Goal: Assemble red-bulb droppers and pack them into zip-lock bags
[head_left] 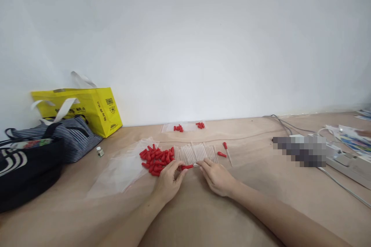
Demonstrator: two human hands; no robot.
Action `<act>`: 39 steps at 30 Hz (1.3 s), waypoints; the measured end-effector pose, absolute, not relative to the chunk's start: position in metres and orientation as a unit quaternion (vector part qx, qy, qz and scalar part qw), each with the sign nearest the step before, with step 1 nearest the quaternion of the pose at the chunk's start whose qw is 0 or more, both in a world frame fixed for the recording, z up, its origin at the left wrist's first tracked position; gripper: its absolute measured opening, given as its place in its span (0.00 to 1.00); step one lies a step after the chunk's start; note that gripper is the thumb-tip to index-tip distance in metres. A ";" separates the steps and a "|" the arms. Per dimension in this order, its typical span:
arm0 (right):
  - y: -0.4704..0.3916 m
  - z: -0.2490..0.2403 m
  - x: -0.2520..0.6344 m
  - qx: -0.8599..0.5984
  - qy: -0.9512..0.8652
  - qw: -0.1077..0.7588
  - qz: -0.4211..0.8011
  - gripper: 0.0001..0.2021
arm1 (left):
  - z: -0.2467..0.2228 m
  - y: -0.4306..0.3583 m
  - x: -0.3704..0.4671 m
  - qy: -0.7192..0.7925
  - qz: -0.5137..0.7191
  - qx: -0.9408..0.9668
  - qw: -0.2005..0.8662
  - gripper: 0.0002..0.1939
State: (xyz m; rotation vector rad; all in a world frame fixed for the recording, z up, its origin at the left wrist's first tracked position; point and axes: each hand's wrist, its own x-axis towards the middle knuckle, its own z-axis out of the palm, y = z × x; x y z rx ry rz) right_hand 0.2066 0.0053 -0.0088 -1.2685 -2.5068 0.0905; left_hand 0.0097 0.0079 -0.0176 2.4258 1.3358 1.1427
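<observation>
My left hand (170, 180) is closed on a red rubber bulb (187, 166), its narrow end pointing right. Beside it, my right hand (216, 177) has its fingers together on a thin clear tube (196, 165) whose tip lies close to the bulb; whether they touch is too small to tell. Just beyond both hands is a row of thin clear tubes (189, 153). A heap of red bulbs (156, 158) lies left of the row, by my left hand. To the right are a loose red bulb (222, 154) and a tube with a red bulb on its end (225, 146).
Plastic bags (116, 171) lie left of the heap, and another bag with red bulbs (189, 127) is near the wall. Further left stand a small bottle (100, 152), a yellow bag (100, 112), a striped bag and a black bag (31, 173). A power strip (344, 162) and cables are right.
</observation>
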 end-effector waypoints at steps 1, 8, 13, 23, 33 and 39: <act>0.005 -0.009 0.206 -0.441 -0.882 0.162 0.036 0.15 | -0.018 0.008 0.010 0.443 0.382 0.808 0.072 0.05; 0.005 -0.013 0.204 -0.440 -0.887 0.138 0.027 0.18 | -0.013 0.006 0.013 0.407 0.393 0.820 0.086 0.06; 0.007 -0.024 0.201 -0.404 -0.892 0.202 0.020 0.17 | -0.015 0.005 0.014 0.379 0.375 0.840 0.098 0.09; 0.007 -0.027 0.202 -0.353 -0.889 0.292 0.007 0.12 | -0.018 0.007 0.014 0.386 0.444 0.807 0.059 0.09; 0.008 -0.029 0.206 -0.322 -0.903 0.280 -0.051 0.14 | -0.018 0.002 0.015 0.383 0.465 0.795 0.071 0.10; 0.009 -0.029 0.205 -0.298 -0.898 0.316 -0.071 0.13 | -0.020 0.003 0.015 0.407 0.470 0.772 0.132 0.10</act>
